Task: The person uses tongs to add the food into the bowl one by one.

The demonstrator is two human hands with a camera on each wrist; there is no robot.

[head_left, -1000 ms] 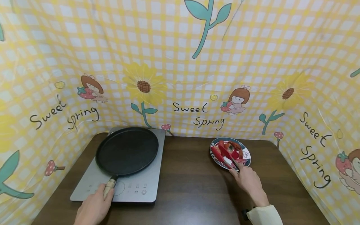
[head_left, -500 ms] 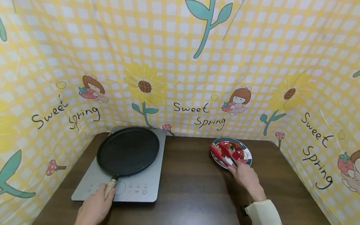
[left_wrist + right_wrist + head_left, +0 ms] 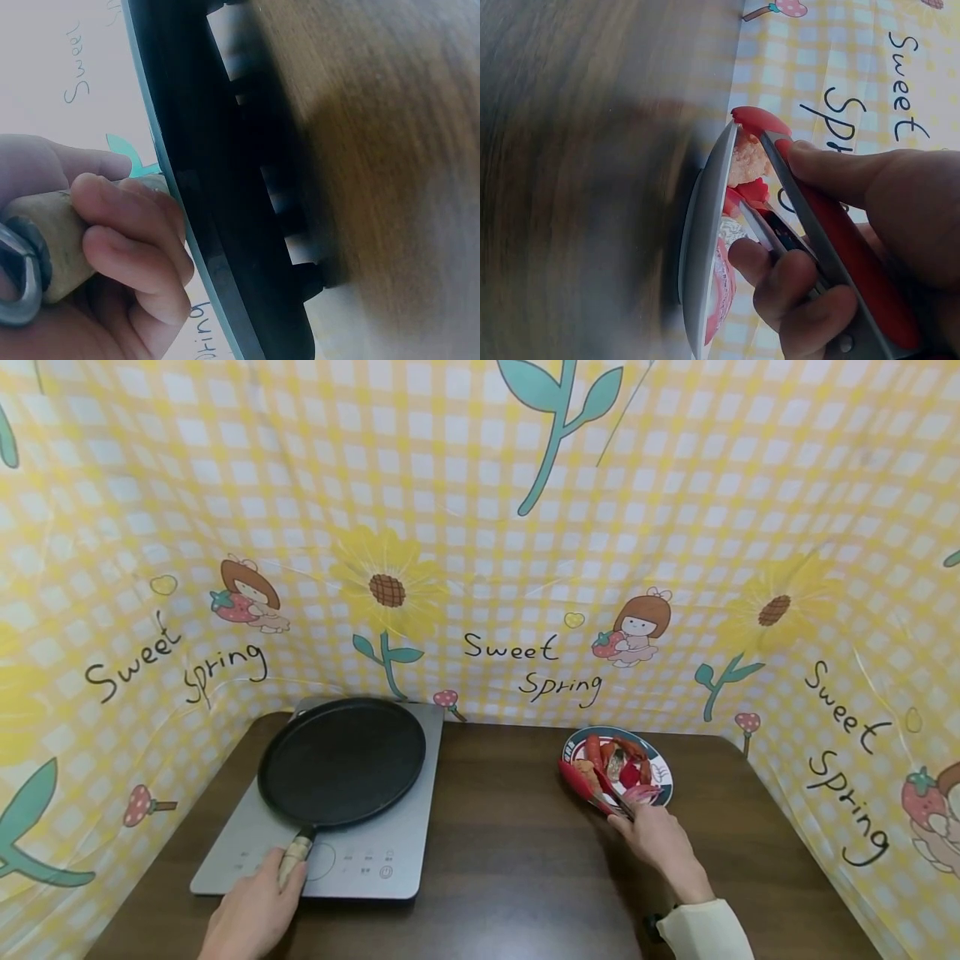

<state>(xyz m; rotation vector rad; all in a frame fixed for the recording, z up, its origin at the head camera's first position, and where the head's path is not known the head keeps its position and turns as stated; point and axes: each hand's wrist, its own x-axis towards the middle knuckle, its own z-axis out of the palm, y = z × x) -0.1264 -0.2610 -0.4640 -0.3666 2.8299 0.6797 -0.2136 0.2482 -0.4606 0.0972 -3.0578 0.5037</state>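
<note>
My left hand (image 3: 253, 906) grips the beige handle (image 3: 294, 858) of a flat black frying pan (image 3: 341, 764); the left wrist view shows its fingers (image 3: 135, 259) curled round that handle. On the right, my right hand (image 3: 663, 843) holds red-tipped metal tongs (image 3: 814, 232), thumb on one arm and fingers round the other. The tongs' red heads stand apart at the left side of a patterned plate (image 3: 663, 787), one on each side of a tan, rough-surfaced piece of food (image 3: 748, 161). A sausage (image 3: 594, 750) and several other red and brown pieces lie on the plate.
The pan sits on a silver induction cooktop (image 3: 405, 860) on the left of the dark wooden table (image 3: 495, 827). A yellow checked cloth (image 3: 480, 568) with printed flowers surrounds the table at the back and both sides.
The tongs' heads have moved down and toward the plate's near left edge, uncovering the sausage and the tan food piece. My left hand stays on the pan handle.
</note>
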